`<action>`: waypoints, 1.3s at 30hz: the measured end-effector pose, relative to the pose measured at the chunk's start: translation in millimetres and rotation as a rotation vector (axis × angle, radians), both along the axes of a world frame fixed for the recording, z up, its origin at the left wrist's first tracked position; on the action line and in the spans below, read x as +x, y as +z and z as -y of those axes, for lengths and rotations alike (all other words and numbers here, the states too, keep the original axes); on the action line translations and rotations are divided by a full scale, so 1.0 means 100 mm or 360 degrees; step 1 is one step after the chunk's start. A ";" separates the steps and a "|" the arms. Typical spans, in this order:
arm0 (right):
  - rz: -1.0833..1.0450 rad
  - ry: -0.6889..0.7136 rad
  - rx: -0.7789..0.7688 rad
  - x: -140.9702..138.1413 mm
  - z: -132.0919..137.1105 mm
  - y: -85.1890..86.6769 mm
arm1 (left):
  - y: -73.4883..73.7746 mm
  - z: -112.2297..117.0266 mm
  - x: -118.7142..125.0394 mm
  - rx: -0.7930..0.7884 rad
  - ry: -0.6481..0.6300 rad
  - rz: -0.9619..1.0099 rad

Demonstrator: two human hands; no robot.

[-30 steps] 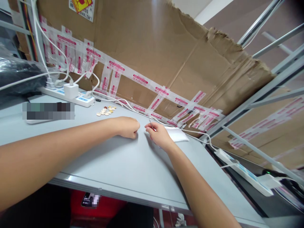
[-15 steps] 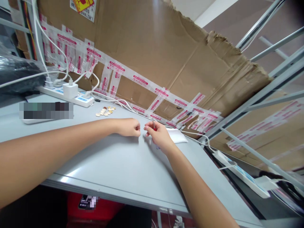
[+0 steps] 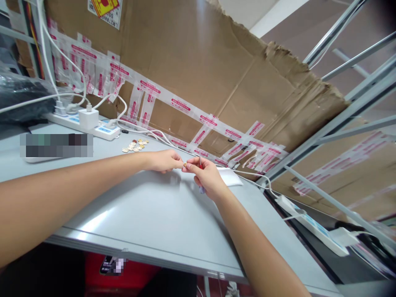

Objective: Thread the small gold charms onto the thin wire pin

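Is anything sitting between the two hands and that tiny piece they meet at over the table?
Nothing visible does. The left hand and right hand come together fingertip to fingertip on the small bead-like piece, above bare grey table. The pile of small pieces lies apart, towards the power strip.

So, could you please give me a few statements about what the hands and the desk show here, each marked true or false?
1. The left hand and right hand meet at a small bead-like piece pinched between their fingertips. True.
2. A little heap of small pieces lies on the grey table beyond the left hand. True.
3. The white power strip has nothing plugged in. False: a white adapter and cables are plugged into it.
4. The backdrop is a bare metal sheet. False: it is torn cardboard with printed tape strips.
5. The right hand also holds a thin tool. True.
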State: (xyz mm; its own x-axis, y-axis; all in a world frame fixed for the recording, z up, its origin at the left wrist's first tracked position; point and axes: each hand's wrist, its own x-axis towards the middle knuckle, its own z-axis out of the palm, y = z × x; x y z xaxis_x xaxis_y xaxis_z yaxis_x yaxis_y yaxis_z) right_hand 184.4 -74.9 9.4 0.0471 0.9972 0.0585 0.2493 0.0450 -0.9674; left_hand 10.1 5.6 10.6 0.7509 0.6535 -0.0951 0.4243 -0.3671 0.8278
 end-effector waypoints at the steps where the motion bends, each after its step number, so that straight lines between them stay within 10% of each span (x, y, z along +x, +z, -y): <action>1: -0.0004 0.0003 -0.0004 0.00 0.00 0.00 | -0.01 -0.01 0.00 0.0004 0.0008 0.0000; 39: 0.0034 -0.0106 -0.0080 -0.07 0.04 0.04 | -0.08 -0.07 -0.01 0.0040 0.0015 -0.0043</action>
